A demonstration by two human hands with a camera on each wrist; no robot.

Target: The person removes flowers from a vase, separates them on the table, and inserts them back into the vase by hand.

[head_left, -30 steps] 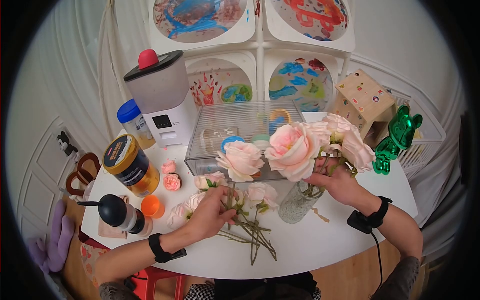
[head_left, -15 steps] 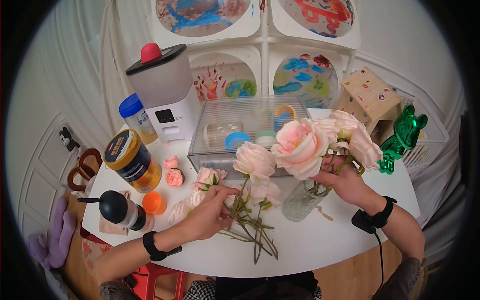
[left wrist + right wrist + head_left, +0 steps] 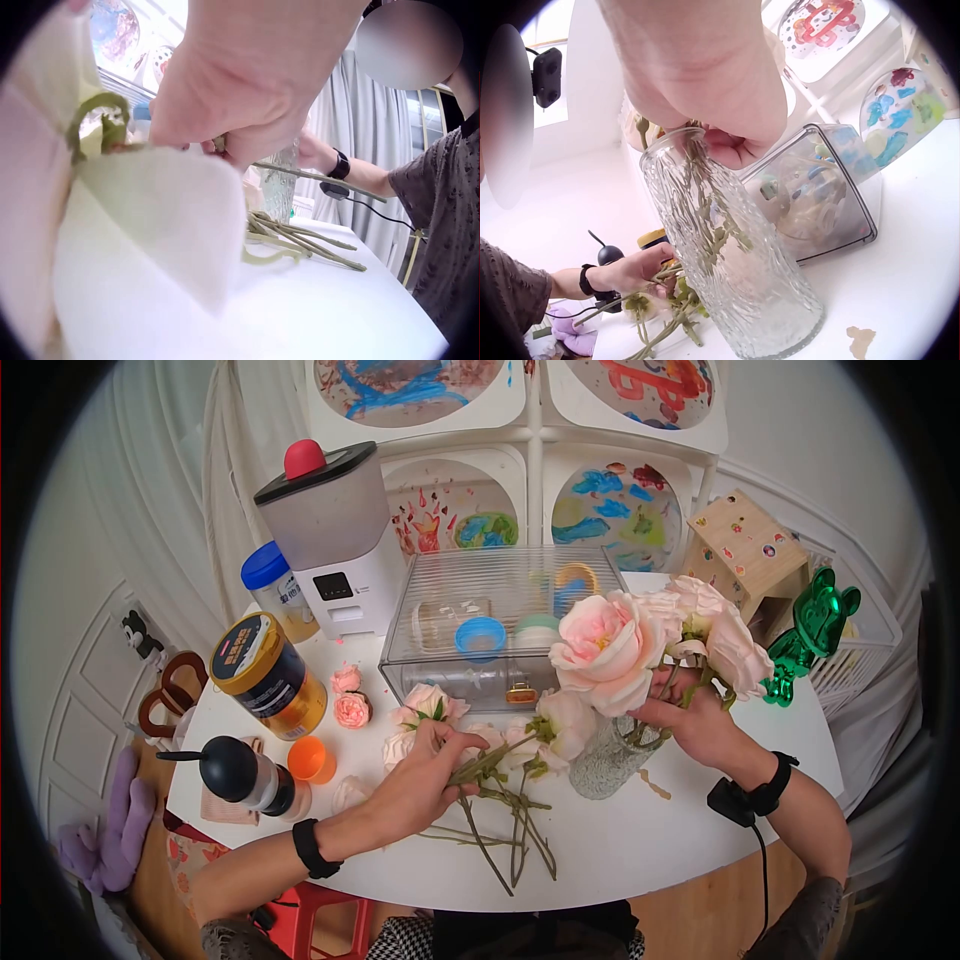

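My left hand [image 3: 425, 785] pinches the green stem of a pale pink artificial-looking rose [image 3: 568, 722], whose bloom tilts right toward the vase. Below that hand, more pink roses [image 3: 430, 705] lie on the table with their bare stems [image 3: 515, 830] crossed toward the front edge. My right hand [image 3: 700, 725] grips a bunch of pink roses [image 3: 605, 650] by the stems, at the mouth of a textured glass vase [image 3: 735, 277]. Inside the vase, the lower stems [image 3: 709, 202] show through the glass. Large petals [image 3: 150, 225] fill the left wrist view's near side.
Behind the vase sits a clear storage box [image 3: 450, 610]. To the left stand a pet-feeder-like dispenser [image 3: 345, 590], a gold-lidded tub [image 3: 270, 680], an orange cup [image 3: 311, 760] and a black-topped bottle [image 3: 245, 780]. A green shiny bear figure [image 3: 815, 630] stands at right.
The rose in my left hand has swung from upright to leaning right, its bloom now lower and nearer the vase. My right hand keeps its grip on the bunch at the vase mouth.
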